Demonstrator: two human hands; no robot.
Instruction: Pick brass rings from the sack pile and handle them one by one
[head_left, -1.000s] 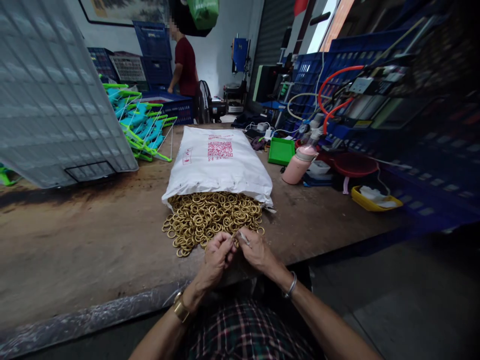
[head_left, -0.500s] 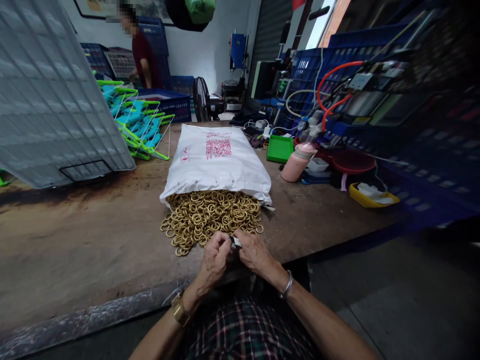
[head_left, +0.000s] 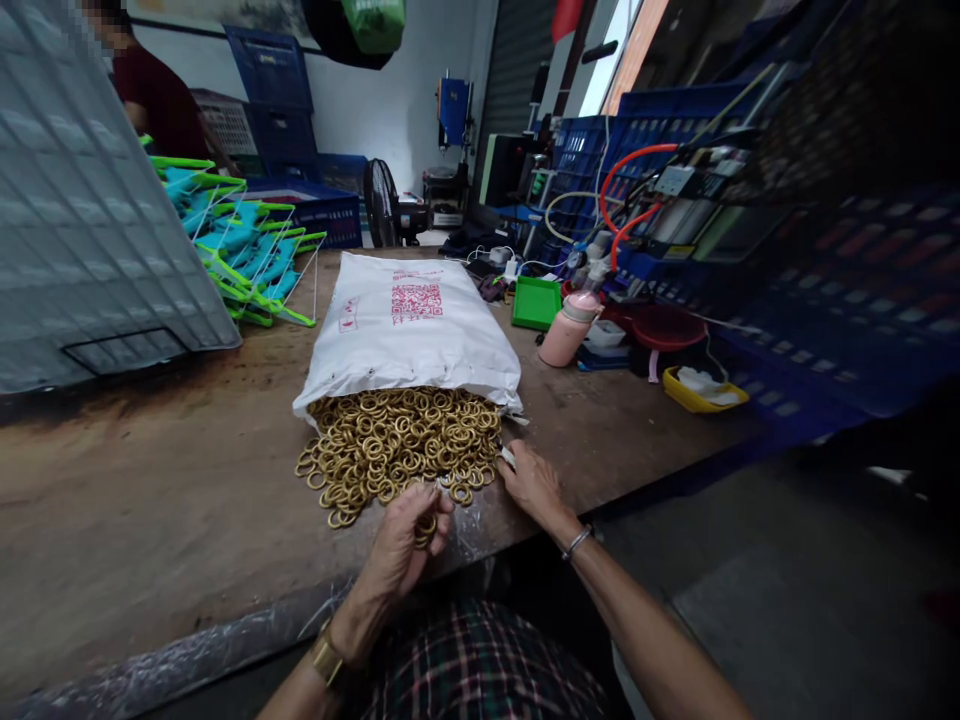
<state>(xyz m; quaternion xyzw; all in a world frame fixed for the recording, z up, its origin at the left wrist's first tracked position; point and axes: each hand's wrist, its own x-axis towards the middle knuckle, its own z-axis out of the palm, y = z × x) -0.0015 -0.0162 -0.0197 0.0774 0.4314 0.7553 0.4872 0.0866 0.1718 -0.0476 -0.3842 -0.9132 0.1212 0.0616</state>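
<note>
A heap of gold-coloured rings point(head_left: 405, 445) spills from the mouth of a white sack point(head_left: 420, 340) printed with a red code. My left hand point(head_left: 409, 530) is in front of the heap, fingers curled round a few gold rings point(head_left: 425, 530) that show below its fingertips. At the heap's right edge, my right hand point(head_left: 534, 485) is closed on a small pale object point(head_left: 508, 457) with a dark end. What kind of object this is cannot be made out.
Beyond the sack are a pink bottle point(head_left: 570, 330), a green tray point(head_left: 536, 303) and a yellow dish point(head_left: 705, 390). Green and blue hangers point(head_left: 247, 250) lie beside a large pale ribbed panel point(head_left: 97, 220) at left. A person in dark red point(head_left: 161, 95) is behind.
My hands have parted. The right moved to the heap's right side with the pale object; the left turned, showing rings in its fingers. The view shifted right, and the person behind moved left.
</note>
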